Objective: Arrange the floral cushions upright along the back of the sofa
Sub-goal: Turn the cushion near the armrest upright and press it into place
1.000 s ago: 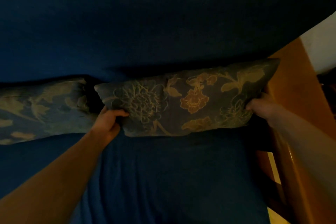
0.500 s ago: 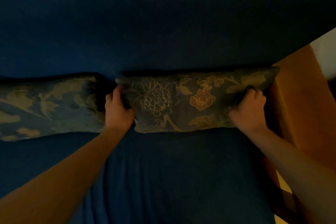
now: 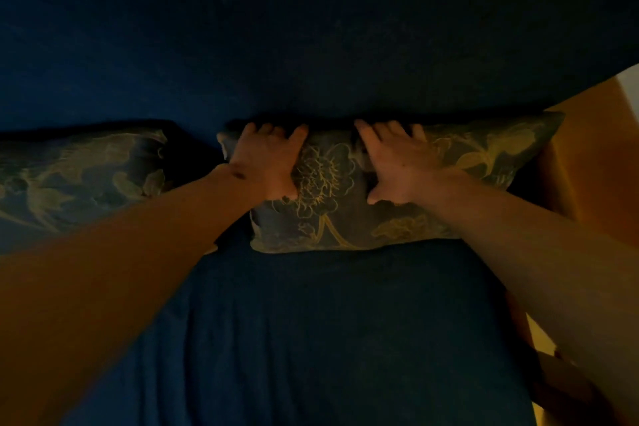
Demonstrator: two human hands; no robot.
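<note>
A dark floral cushion [image 3: 328,214] stands on its long edge against the back of the blue sofa [image 3: 311,45], right of centre. My left hand [image 3: 266,162] lies flat on its upper left face, fingers spread over the top edge. My right hand [image 3: 397,166] presses flat on its upper middle, fingers also reaching the top edge. Neither hand grips the fabric. A second floral cushion [image 3: 79,176] leans against the sofa back at the left, with a dark gap between the two.
The blue sofa seat [image 3: 328,339] stretches toward me below the cushions. An orange wooden armrest [image 3: 594,166] borders the right end of the sofa, touching the right cushion's corner. The room is dim.
Both hands have left the cushion's side edges and moved inward onto its front face, now pressing flat near the top. The cushion sits closer against the sofa back.
</note>
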